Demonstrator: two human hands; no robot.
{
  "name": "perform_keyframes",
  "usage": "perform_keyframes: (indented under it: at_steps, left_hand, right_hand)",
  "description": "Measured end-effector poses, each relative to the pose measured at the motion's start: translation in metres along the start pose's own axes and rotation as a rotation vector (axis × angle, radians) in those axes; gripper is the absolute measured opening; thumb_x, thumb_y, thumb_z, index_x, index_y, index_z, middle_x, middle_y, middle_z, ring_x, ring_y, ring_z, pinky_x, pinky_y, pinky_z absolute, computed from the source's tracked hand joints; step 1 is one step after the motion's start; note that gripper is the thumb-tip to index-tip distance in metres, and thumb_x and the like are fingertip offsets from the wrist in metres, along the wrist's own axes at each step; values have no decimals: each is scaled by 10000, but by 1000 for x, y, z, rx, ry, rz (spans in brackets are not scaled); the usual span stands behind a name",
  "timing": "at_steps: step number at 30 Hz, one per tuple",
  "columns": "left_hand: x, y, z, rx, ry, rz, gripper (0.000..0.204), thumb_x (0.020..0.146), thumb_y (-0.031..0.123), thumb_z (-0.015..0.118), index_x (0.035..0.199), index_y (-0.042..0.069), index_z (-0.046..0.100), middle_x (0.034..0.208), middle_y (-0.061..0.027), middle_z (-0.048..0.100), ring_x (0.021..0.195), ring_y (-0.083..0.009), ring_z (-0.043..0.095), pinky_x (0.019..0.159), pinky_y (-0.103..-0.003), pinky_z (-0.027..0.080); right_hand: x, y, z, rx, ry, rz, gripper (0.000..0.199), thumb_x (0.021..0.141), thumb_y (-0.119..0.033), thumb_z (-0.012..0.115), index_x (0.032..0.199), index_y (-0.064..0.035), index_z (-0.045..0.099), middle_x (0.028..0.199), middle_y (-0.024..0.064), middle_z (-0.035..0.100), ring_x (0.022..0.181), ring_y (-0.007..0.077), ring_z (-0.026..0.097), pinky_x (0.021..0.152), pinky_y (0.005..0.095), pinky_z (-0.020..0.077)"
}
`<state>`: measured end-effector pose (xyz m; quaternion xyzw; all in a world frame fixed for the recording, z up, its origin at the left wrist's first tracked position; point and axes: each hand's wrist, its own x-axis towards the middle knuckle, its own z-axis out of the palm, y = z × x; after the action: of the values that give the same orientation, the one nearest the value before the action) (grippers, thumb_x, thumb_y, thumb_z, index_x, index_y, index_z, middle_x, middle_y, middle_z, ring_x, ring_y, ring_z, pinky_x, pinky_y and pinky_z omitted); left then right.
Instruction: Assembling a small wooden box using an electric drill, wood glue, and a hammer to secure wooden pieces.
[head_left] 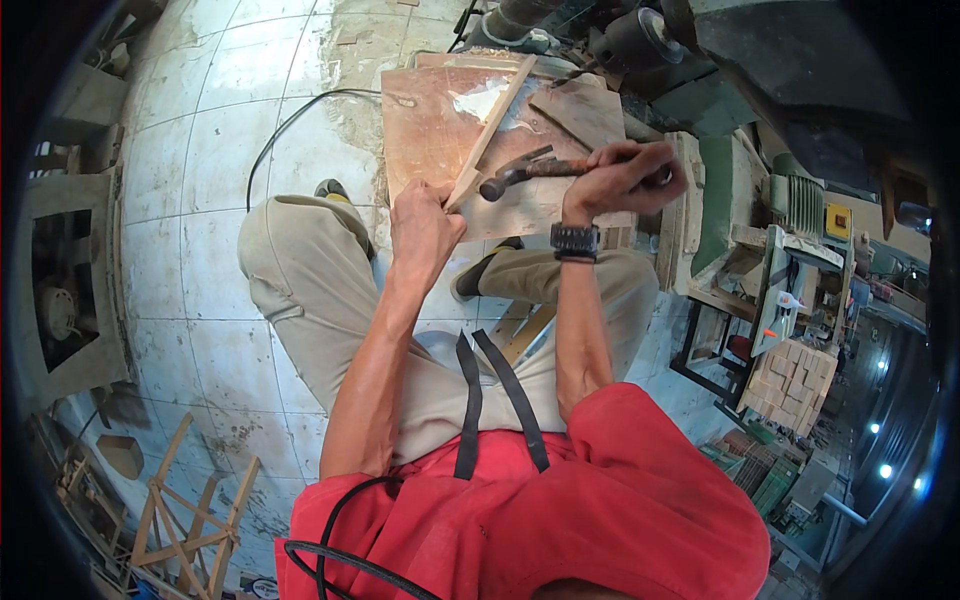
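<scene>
L hand pinching near end of wood strip; strip lies diag. across table. R hand wrapped round handle of hammer, head just R of strip's near end, can't tell if touching. Brown board on table, R of strip.

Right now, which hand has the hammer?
The right hand, with the black wristwatch, holds the hammer; the left hand, without a watch, grips a wooden strip.
</scene>
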<state>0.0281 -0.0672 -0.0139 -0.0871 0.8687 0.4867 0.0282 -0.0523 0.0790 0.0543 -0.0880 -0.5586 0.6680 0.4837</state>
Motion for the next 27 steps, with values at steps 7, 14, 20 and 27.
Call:
perform_keyframes:
  at_steps: [7,14,20,27]
  left_hand:
    - [-3,-2,4,58,38,72,266,639,111,596,876,90,715,787,-216,615,759,-368,605,707,-397,482]
    - [-22,28,-3,-359,-85,-26,362,768,123,635,1103,-10,600,932,-156,654,835,-280,642,676,-380,494]
    - [-24,48,-1,-1079,-749,-291,311,893,85,560,1169,-56,556,1059,-149,655,923,-196,661,516,-197,438]
    - [-39,46,6,-1037,-627,-390,276,847,-18,585,1112,-97,581,1049,-148,644,880,-177,646,682,-239,545]
  right_hand:
    - [-50,-58,-21,188,-163,-405,262,975,-274,450,911,-68,302,595,103,401,311,122,304,255,232,253]
    - [-45,-102,-81,271,-514,-363,303,977,-329,435,983,-46,325,647,167,465,340,156,347,281,289,324]
    - [-41,-121,-98,331,-481,-249,311,985,-398,370,977,-88,342,600,118,421,297,130,292,254,275,287]
    - [-4,-113,-102,323,-370,93,262,983,-382,379,963,-122,407,595,81,397,317,116,271,271,258,238]
